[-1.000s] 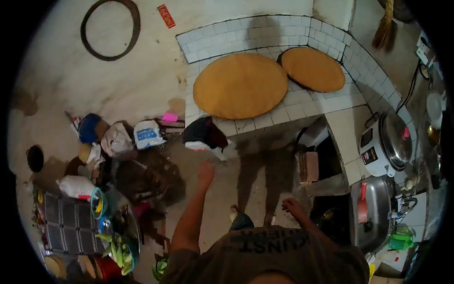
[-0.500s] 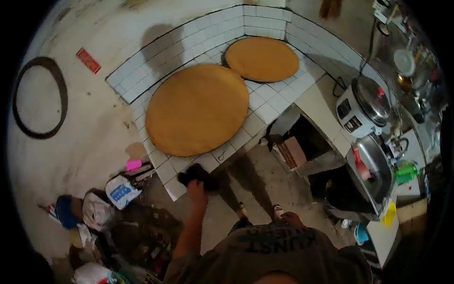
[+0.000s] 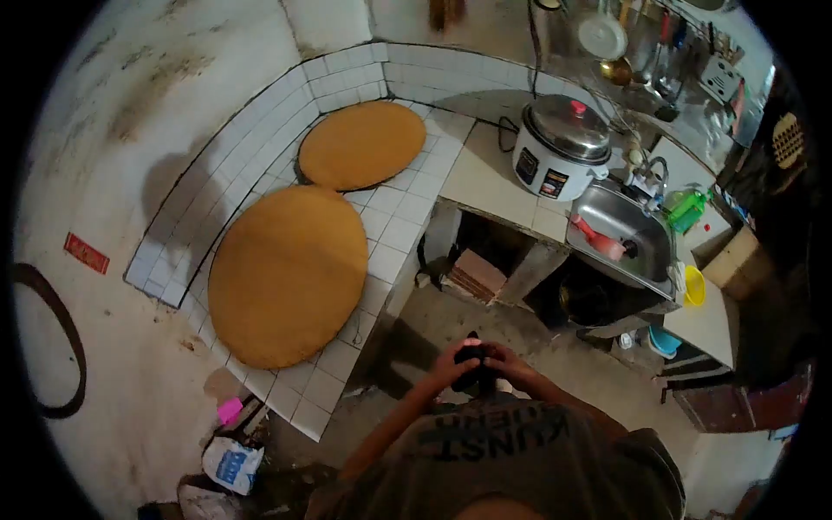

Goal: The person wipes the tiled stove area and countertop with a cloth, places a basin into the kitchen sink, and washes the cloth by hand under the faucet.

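Note:
In front of my body, close to my shirt, a small black bundle (image 3: 469,371) is between my two hands. It looks soft like cloth, but its kind cannot be made out. My left hand (image 3: 449,362) is closed on its left side. My right hand (image 3: 511,364) is closed against its right side, with the fingertips near the top. To the left, a large round brown cover (image 3: 289,277) and a smaller round brown cover (image 3: 364,145) lie on a white-tiled stove counter (image 3: 381,260), apart from my hands.
Along the right stand a white electric cooker (image 3: 563,147) and a steel sink (image 3: 641,269) with a red-handled item (image 3: 598,238) in it. A green bottle (image 3: 686,211) and a yellow cup (image 3: 694,286) are beside the sink. Bricks (image 3: 477,275) sit in the opening below.
My left hand has brought the black bundle from the counter's front corner to my body, where my right hand has joined it. The view has turned towards the sink.

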{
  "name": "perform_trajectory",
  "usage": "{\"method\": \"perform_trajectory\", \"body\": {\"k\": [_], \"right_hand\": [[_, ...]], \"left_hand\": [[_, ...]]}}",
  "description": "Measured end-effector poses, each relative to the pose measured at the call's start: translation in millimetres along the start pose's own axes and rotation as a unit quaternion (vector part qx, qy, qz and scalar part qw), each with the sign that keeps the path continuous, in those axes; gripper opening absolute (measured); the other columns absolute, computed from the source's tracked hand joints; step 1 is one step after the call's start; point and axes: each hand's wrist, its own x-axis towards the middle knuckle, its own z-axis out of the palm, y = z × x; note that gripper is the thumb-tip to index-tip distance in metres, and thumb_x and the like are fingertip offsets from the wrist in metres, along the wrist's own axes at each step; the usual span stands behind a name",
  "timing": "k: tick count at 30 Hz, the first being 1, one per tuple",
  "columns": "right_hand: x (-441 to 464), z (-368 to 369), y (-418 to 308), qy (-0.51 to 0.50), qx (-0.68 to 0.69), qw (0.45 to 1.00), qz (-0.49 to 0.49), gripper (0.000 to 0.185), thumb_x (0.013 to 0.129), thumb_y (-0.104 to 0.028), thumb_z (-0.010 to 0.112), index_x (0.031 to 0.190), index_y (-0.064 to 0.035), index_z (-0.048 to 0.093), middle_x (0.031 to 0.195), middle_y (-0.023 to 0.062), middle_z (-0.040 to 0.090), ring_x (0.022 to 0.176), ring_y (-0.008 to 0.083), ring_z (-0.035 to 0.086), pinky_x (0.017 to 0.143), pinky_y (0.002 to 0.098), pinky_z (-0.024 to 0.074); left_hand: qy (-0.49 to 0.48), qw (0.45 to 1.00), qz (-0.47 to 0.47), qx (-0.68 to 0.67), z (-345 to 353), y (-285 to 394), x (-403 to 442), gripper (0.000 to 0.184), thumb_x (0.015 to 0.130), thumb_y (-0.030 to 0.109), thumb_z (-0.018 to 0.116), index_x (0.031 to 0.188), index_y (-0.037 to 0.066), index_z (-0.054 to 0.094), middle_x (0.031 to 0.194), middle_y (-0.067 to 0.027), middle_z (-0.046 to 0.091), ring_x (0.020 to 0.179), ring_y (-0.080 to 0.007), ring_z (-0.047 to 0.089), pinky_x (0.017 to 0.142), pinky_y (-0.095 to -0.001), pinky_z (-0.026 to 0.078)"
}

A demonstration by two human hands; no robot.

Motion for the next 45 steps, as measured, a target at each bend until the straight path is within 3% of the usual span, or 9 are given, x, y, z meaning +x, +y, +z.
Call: {"method": "perform_trajectory", "body": {"k": [8, 20, 22, 25, 30, 32, 36, 38, 45], "right_hand": [[-5.0, -35.5, -0.1, 0.144, -0.222, 0.947, -0.185, 0.039, 0.080, -0.009, 0.060, 0.117, -0.0030, 0.046, 0.100, 0.0052, 0.056, 0.094, 0.0146, 0.051, 0.082, 0.0296, 0.0413], [2.9, -91.5, -32.0, 0.214, 0.137, 0.951, -0.174, 0.040, 0.082, -0.012, 0.057, 0.119, -0.0029, 0.045, 0.111, 0.0075, 0.051, 0.100, 0.0165, 0.048, 0.082, 0.0302, 0.0412], [-4.3, -96.8, -55.1, 0.115, -0.085, 0.979, -0.148, 0.047, 0.080, -0.016, 0.061, 0.122, -0.0032, 0.042, 0.114, 0.0090, 0.050, 0.102, 0.0183, 0.048, 0.086, 0.0304, 0.0403], [16.8, -130.6, -58.3, 0.048, -0.046, 0.982, -0.175, 0.052, 0.078, -0.014, 0.063, 0.124, -0.0022, 0.041, 0.117, 0.0096, 0.050, 0.105, 0.0194, 0.047, 0.090, 0.0328, 0.0379], [68.6, -189.0, -58.1, 0.001, 0.022, 0.974, -0.227, 0.051, 0.075, -0.012, 0.064, 0.121, -0.0021, 0.046, 0.114, 0.0105, 0.052, 0.105, 0.0216, 0.049, 0.089, 0.0355, 0.0395], [92.6, -206.4, -54.4, 0.229, -0.364, 0.893, -0.136, 0.046, 0.074, -0.018, 0.064, 0.117, -0.0050, 0.051, 0.112, 0.0095, 0.051, 0.099, 0.0191, 0.052, 0.082, 0.0325, 0.0434], [96.8, -198.0, -85.6, 0.244, -0.396, 0.863, -0.197, 0.049, 0.079, -0.020, 0.061, 0.124, -0.0081, 0.045, 0.115, 0.0089, 0.050, 0.097, 0.0209, 0.053, 0.082, 0.0365, 0.0442], [104.6, -183.2, -100.6, 0.016, 0.023, 0.999, -0.021, 0.054, 0.084, -0.027, 0.058, 0.130, -0.0110, 0.036, 0.123, 0.0078, 0.046, 0.105, 0.0222, 0.051, 0.086, 0.0391, 0.0426], [165.6, -142.6, -103.4, -0.174, 0.409, 0.895, -0.040, 0.058, 0.087, -0.031, 0.055, 0.135, -0.0123, 0.028, 0.131, 0.0066, 0.039, 0.120, 0.0193, 0.038, 0.096, 0.0371, 0.0351]], "left_hand": [[-0.004, 0.984, 0.084, 0.155, -8.3, 24.6, 17.9, 0.062, 0.075, 0.026, 0.065, 0.130, 0.016, 0.039, 0.118, -0.0127, 0.051, 0.105, -0.0266, 0.052, 0.087, -0.0373, 0.041], [0.025, 0.909, 0.005, 0.416, 17.2, 57.2, 80.4, 0.037, 0.085, 0.034, 0.049, 0.098, 0.001, 0.061, 0.099, -0.0195, 0.059, 0.095, -0.0365, 0.054, 0.078, -0.0406, 0.043], [-0.004, 0.929, 0.058, 0.365, 16.9, 67.6, 92.5, 0.036, 0.085, 0.033, 0.051, 0.095, -0.001, 0.060, 0.094, -0.0180, 0.058, 0.091, -0.0343, 0.055, 0.077, -0.0389, 0.043], [-0.010, 0.954, 0.134, 0.268, 28.4, 83.1, 113.5, 0.033, 0.085, 0.029, 0.052, 0.091, -0.003, 0.059, 0.091, -0.0159, 0.056, 0.086, -0.0308, 0.055, 0.076, -0.0358, 0.043], [0.054, 0.960, -0.032, 0.274, 7.2, 78.7, 165.2, 0.028, 0.086, 0.025, 0.054, 0.095, -0.002, 0.057, 0.097, -0.0137, 0.056, 0.089, -0.0270, 0.055, 0.077, -0.0330, 0.043], [0.063, 0.947, -0.098, 0.299, -0.4, 80.9, 179.8, 0.028, 0.086, 0.024, 0.055, 0.098, -0.001, 0.056, 0.100, -0.0130, 0.056, 0.092, -0.0261, 0.055, 0.078, -0.0324, 0.043], [0.123, 0.937, 0.055, 0.322, 7.7, 82.3, 188.6, 0.026, 0.088, 0.021, 0.053, 0.104, 0.001, 0.055, 0.103, -0.0104, 0.056, 0.095, -0.0223, 0.054, 0.082, -0.0297, 0.042], [0.144, 0.942, 0.074, 0.293, 10.3, 91.6, 196.3, 0.026, 0.088, 0.020, 0.053, 0.106, 0.001, 0.055, 0.104, -0.0090, 0.056, 0.096, -0.0204, 0.054, 0.083, -0.0289, 0.041], [0.159, 0.984, -0.074, -0.019, -6.2, 104.4, 235.4, 0.035, 0.089, 0.020, 0.052, 0.116, -0.001, 0.051, 0.113, -0.0068, 0.053, 0.103, -0.0141, 0.049, 0.088, -0.0257, 0.038]]}}
